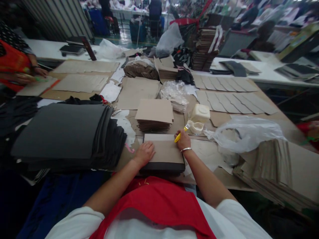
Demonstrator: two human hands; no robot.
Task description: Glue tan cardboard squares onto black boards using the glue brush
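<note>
My left hand [144, 152] lies flat, fingers spread, on the left side of a brown cardboard piece [165, 152] that tops a dark stack in front of me. My right hand [183, 139] is closed on a yellow-handled brush [181, 133] at the card's far right corner. The bristles point toward a small cream glue tub [196, 127], whose lid [200, 113] rests just behind it. A silver bracelet circles my right wrist.
A stack of brown cards [154, 114] sits just beyond. A pile of black sheets [67, 132] lies left, a white plastic bag [246, 132] and a fanned cardboard pile [279, 169] right. Cut card pieces [234, 99] are laid out far right. Another person's hands [30, 74] work at far left.
</note>
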